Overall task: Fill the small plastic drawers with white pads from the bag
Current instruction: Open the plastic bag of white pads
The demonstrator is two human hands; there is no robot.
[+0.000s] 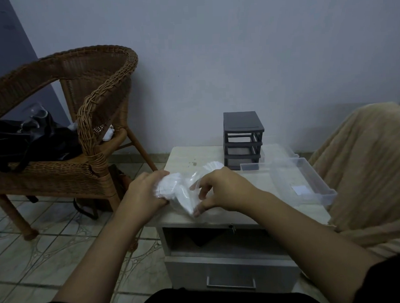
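A clear plastic bag (184,197) of white pads lies on the pale bedside cabinet (185,156). My left hand (146,189) grips a stack of white pads (168,186) at the bag's left end. My right hand (220,189) pinches the bag's plastic between thumb and fingers. More white pads (212,166) show behind the bag. The dark grey drawer frame (242,138) stands empty at the back of the cabinet. Clear plastic drawers lie to its right: one (254,166) against the frame, a nearer one (309,181) at the cabinet's right edge, and another (282,148) behind.
A wicker chair (97,105) with a black bag (28,139) on its seat stands to the left on the tiled floor. A beige blanket (365,172) covers furniture at the right. The cabinet has an open shelf and a lower drawer (230,272) in front.
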